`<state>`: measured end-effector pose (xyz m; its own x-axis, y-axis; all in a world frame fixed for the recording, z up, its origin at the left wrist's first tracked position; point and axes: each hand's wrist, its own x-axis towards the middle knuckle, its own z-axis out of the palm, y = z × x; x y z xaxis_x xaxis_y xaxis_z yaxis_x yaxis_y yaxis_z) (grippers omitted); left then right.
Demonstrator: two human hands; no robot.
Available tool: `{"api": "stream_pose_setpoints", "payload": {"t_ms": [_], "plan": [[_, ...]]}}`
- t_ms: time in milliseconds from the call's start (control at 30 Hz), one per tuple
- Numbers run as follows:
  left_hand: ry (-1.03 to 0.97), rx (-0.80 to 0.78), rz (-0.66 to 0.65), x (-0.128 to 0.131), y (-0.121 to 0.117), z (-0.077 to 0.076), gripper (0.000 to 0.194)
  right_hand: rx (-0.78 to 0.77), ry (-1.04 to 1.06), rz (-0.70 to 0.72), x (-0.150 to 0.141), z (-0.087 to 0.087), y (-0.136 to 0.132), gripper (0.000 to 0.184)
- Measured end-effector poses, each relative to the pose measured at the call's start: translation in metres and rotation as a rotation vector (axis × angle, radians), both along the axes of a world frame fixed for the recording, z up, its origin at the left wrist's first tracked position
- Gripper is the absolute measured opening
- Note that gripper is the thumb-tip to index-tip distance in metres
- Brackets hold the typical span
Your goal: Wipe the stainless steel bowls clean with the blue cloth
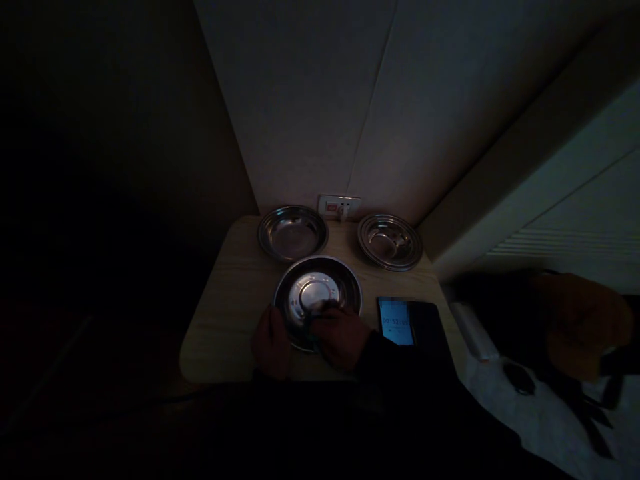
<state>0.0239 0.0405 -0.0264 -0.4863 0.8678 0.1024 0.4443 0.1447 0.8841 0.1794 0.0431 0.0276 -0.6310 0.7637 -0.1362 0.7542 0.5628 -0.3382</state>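
Observation:
In dim light, a round stainless steel bowl (316, 280) rests at the middle of a small wooden table, with markings around its shiny bottom. My left hand (271, 343) is closed on the bowl's near left rim. Over the near right part of the bowl, my right hand (343, 337) reaches in with bent fingers pressed together. Something dark, faintly greenish, shows at those fingertips; it is too dark to tell what it is. Behind the bowl stand a wide metal dish (293, 233) on the left and a smaller wide-rimmed metal dish (387, 243) on the right.
A phone (396, 321) with a lit timer screen lies on the wooden table (220, 313), right of the bowl, by a dark flat object. A wall socket (339, 205) with a plug sits behind the dishes. Dark and orange-brown items (575, 320) lie to the right.

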Motion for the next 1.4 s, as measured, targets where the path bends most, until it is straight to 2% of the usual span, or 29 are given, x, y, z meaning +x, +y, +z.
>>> {"api": "stream_pose_setpoints", "payload": {"t_ms": [133,267,433,533,633,767,867,1067,1167,1400], "plan": [[0.016,0.01,0.008,0.002,0.0,0.003,0.034,0.074,0.121,-0.056,-0.027,-0.013,0.002,0.031],[0.051,-0.001,0.001,0.001,-0.002,0.003,0.034,0.116,0.12,-0.111,-0.035,-0.012,0.001,0.032],[0.063,0.042,0.005,-0.003,-0.005,0.0,0.032,0.018,-0.047,-0.002,-0.005,0.002,-0.003,0.023],[0.054,0.047,-0.025,-0.002,-0.004,-0.001,0.032,0.01,-0.156,-0.009,0.015,0.008,-0.004,0.018],[0.04,0.024,-0.017,0.002,-0.003,0.003,0.033,0.019,-0.144,-0.029,0.019,0.005,-0.004,0.02],[0.022,0.018,-0.005,0.006,-0.002,0.007,0.034,0.022,0.063,-0.025,0.0,-0.011,-0.006,0.028],[0.026,0.038,-0.009,0.004,0.0,0.007,0.032,0.093,0.162,-0.094,-0.021,-0.02,-0.004,0.03],[0.06,0.04,-0.012,0.003,0.0,0.008,0.032,0.194,0.104,-0.185,-0.042,-0.014,0.013,0.032],[0.063,0.038,-0.007,0.006,-0.002,0.008,0.032,0.195,0.084,-0.208,-0.038,-0.008,0.014,0.033],[0.073,0.008,0.043,0.006,-0.003,0.002,0.033,0.032,0.0,-0.067,-0.01,-0.002,0.0,0.028]]}}
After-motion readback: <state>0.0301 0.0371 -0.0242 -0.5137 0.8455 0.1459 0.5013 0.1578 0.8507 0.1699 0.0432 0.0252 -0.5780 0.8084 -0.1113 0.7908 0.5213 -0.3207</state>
